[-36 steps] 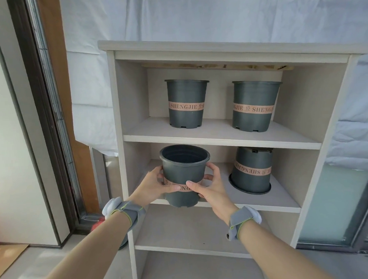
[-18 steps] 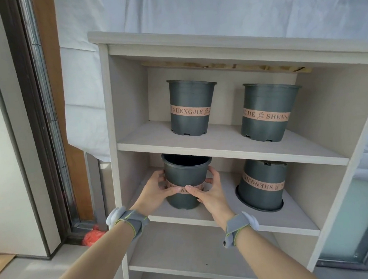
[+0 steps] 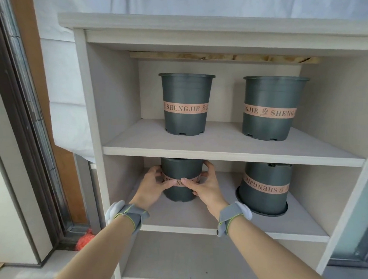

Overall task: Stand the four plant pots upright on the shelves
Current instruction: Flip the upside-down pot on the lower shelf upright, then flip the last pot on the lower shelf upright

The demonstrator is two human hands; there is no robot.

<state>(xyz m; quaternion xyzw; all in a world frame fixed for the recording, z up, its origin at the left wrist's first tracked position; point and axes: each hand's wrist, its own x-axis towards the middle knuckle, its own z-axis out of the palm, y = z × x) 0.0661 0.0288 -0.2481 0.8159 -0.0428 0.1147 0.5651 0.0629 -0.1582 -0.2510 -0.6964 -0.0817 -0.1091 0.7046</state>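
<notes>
Two dark grey pots with pink bands stand upright on the upper shelf [image 3: 222,150]: one on the left [image 3: 186,104], one on the right [image 3: 271,108]. On the lower shelf [image 3: 204,217] a third pot [image 3: 181,171] stands upright at the left, its rim hidden behind the upper shelf's edge. My left hand [image 3: 151,188] and my right hand [image 3: 204,186] clasp its sides at the band. The fourth pot [image 3: 264,186] sits upside down at the lower shelf's right, rim on the board.
The pale shelf unit has a further bare shelf [image 3: 185,265] below. A dark door frame [image 3: 22,118] runs down the left, with an orange-red mesh item [image 3: 84,240] on the floor beside the unit. White sheeting [image 3: 66,98] hangs behind.
Both hands carried the left pot from in front of the unit into the lower shelf and set it down toward the back. The view has moved closer.
</notes>
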